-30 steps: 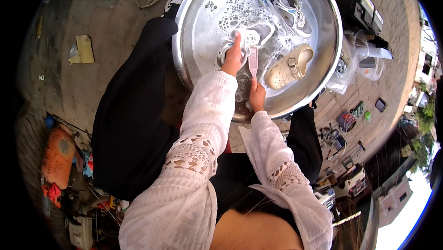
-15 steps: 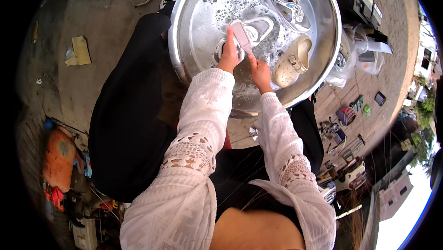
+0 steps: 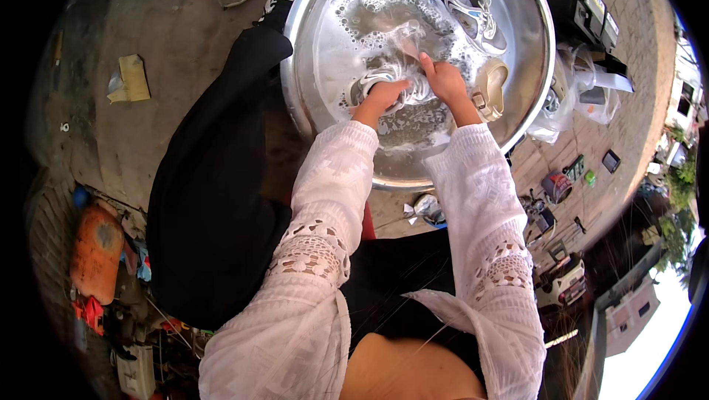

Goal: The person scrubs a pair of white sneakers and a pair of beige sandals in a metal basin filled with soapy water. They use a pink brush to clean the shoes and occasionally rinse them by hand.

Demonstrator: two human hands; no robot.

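Inside the basin (image 3: 530, 60), the left hand (image 3: 381, 98) clasps the nearer sneaker (image 3: 390, 75), lying crosswise; the right hand (image 3: 446, 81) grips a blurred, probably pink brush (image 3: 410, 47) just beyond it.

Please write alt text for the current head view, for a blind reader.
A person's left hand holds a laced sneaker in a metal basin of sudsy water; the right hand grips a pink brush. Another sneaker and a beige clog lie alongside.

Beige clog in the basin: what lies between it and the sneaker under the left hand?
The head view shows the right hand, holding the pink brush, between the beige clog and the sneaker under the left hand.
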